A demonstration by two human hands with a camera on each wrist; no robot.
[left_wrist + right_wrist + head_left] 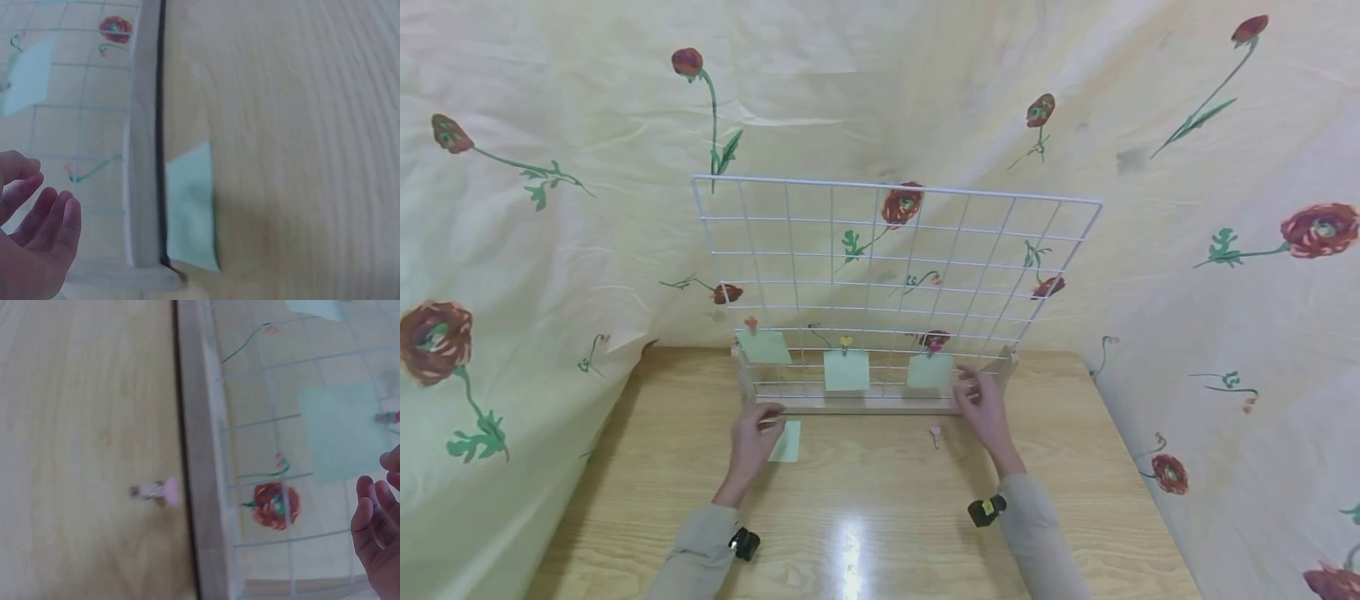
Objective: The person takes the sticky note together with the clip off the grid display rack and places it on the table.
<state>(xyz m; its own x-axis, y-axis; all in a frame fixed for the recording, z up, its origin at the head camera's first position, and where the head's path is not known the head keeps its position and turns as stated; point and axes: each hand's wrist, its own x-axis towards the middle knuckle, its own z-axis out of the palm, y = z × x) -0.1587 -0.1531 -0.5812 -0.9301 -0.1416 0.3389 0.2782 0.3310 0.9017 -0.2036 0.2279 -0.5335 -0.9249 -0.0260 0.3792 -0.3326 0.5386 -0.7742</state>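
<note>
Pale green loose note [786, 442] lies flat on the wooden table [880, 533], at 3 o'clock of the left hand [756, 429], whose fingers are relaxed and hold nothing. Right hand [981, 404], fingers spread, hovers empty near the white wire grid [895, 283] (three notes clipped on); pink clip [934, 432] at its 8 o'clock.

One white wire grid panel [895, 283] stands in one wooden base [872, 406]. Three green notes hang clipped on it, each under one clip; a fourth note [786, 442] and a fourth clip [934, 433] lie loose, lower centre. Two hands are in view.
</note>
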